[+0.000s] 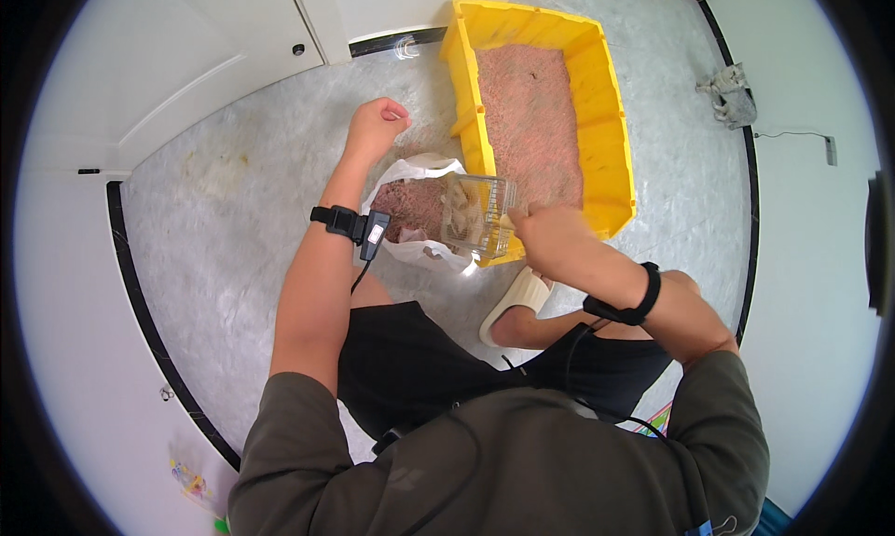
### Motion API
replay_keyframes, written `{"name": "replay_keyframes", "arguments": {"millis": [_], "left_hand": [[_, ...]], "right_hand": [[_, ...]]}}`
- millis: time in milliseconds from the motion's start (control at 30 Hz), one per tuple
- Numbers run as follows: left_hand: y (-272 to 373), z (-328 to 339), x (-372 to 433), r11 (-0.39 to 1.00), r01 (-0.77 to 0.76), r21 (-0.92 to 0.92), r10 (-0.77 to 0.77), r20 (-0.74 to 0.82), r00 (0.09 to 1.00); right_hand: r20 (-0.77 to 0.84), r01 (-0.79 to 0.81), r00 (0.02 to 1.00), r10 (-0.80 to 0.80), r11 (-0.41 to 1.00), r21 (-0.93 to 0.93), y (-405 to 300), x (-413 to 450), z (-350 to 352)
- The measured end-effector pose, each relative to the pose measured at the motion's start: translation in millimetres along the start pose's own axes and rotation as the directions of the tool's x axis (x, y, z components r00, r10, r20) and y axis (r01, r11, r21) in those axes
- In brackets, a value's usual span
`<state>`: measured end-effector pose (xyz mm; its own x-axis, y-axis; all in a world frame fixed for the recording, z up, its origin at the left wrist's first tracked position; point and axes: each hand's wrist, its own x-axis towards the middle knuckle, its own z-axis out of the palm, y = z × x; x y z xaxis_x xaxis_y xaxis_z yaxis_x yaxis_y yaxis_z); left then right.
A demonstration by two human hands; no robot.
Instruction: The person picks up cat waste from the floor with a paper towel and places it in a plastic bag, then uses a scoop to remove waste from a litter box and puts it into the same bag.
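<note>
My right hand [556,239] grips the pale handle of a wire-mesh litter scoop [498,211]. The scoop's basket lies over the near left edge of a yellow plastic bin [605,141] and reaches above an open white plastic bag [412,167]. Pale clumps show through or in the mesh; which of the two I cannot tell. Inside the bag is pinkish-brown granular litter [405,204]. Pink litter [528,109] also covers the bin's floor, with a small dark bit on it. Beyond the bag, my left hand [377,125] hovers with curled fingers and nothing visible in them.
A grey cat [733,106] lies by the right wall, near a hanging cable [797,135]. At left stands a white door with a dark knob [298,49]. My cream slipper [521,302] is close to the bin's near side. Stains mark the grey floor [224,165].
</note>
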<state>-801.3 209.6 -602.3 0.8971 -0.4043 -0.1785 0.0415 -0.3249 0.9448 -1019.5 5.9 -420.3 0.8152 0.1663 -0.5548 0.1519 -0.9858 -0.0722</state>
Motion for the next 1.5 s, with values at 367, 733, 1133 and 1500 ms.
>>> {"name": "replay_keyframes", "arguments": {"millis": [367, 733, 1133, 1500], "left_hand": [[-2, 12, 3, 0.999, -0.053, 0.014, 0.053, 0.009, 0.999], [27, -17, -54, 0.986, 0.043, 0.159, -0.027, -0.101, 0.994], [35, -23, -69, 0.959, 0.138, 0.249, -0.101, -0.157, 0.982], [17, -9, -41, 0.976, 0.102, 0.194, -0.079, -0.124, 0.989]], "right_hand": [[0.167, -0.488, 0.83, 0.532, 0.547, 0.681, 199, 29, -2], [-0.281, -0.467, 0.62, 0.732, 0.632, 0.618, 317, 245, 172], [-0.319, -0.284, 0.624, 0.713, 0.587, 0.758, 308, 270, 150], [-0.473, -0.048, 0.503, 0.723, 0.57, 0.82, 262, 205, 197]]}}
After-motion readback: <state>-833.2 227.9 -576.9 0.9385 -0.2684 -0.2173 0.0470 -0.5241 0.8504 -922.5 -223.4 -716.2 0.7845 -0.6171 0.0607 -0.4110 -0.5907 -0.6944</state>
